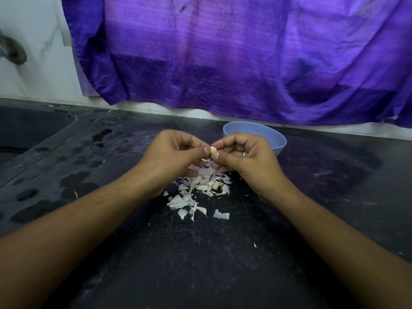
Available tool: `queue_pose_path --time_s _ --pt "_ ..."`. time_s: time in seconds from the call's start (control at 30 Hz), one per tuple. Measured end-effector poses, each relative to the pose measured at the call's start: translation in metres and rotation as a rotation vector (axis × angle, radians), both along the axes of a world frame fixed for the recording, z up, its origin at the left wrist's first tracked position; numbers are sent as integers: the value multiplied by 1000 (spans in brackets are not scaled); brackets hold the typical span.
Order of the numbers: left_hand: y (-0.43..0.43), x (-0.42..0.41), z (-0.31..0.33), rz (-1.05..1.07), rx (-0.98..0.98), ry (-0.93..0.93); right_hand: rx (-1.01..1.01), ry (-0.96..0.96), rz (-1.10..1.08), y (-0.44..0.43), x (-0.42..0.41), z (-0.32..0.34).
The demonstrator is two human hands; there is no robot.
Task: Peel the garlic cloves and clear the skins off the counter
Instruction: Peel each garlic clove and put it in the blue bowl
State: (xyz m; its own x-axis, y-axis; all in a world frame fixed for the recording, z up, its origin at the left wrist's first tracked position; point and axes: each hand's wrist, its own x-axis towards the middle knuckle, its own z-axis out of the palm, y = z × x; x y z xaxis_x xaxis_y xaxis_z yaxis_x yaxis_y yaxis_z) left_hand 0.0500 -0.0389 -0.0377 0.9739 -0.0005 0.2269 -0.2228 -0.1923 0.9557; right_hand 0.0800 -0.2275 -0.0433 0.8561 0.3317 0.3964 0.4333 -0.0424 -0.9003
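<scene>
Nearest, two bare forearms are seen entering from the lower corners over a dark speckled counter [223,253]. Between them a loose heap of garlic skins [200,188] is spread on the counter, white and papery, with a few stray flakes scattered nearer and to the right. Some thicker pale pieces are mixed into the heap; whether they are cloves or skin cannot be told.

Just above the far end of the heap a single garlic clove [213,149] is held in the air between both hands. It is pinched by the thumb and fingertips of the left hand [171,157] on one side and by those of the right hand [243,157] on the other, the remaining fingers of both being curled inward. A ring [244,154] is worn on the right hand.

Directly behind the right hand a pale blue bowl [274,139] is set upright on the counter. Only its rim and far inner wall are shown; its bottom is hidden by the hand, so its contents cannot be told.

Wet patches [73,179] are spread over the counter's left side, beside a dark sink [26,128]. Farthest back, a purple cloth [223,52] is hung over a pale marbled wall [33,30], with a tap [13,50] at the left edge
</scene>
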Motion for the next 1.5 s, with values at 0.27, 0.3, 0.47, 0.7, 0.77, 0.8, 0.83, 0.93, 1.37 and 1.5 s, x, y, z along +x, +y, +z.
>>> queue_pose_path --time_s 0.27,0.3,0.47,0.7,0.77,0.8,0.83,0.93,1.37,1.5 --pt "-3 0 -2 128 113 -71 -14 3 16 2 -4 -1" --pt "-2 0 -2 132 110 -72 -3 16 21 3 -4 -1" --pt "-3 2 -3 101 48 -63 90 117 55 4 -5 1" --pt "-3 1 -5 31 8 -47 94 155 68 2 -3 2" --pt "-3 1 -5 12 17 -52 88 151 67 1 -3 2" --pt "-3 1 -5 7 28 -55 86 145 65 0 -2 3" --pt "-2 0 -5 5 38 -57 84 138 61 0 -2 3" --pt "-1 0 -3 -5 23 -43 57 99 32 -1 1 2" --pt "1 2 0 25 161 -37 -177 -174 -80 -5 2 2" --pt "3 1 -1 100 436 -152 -279 -233 -117 -5 3 -1"
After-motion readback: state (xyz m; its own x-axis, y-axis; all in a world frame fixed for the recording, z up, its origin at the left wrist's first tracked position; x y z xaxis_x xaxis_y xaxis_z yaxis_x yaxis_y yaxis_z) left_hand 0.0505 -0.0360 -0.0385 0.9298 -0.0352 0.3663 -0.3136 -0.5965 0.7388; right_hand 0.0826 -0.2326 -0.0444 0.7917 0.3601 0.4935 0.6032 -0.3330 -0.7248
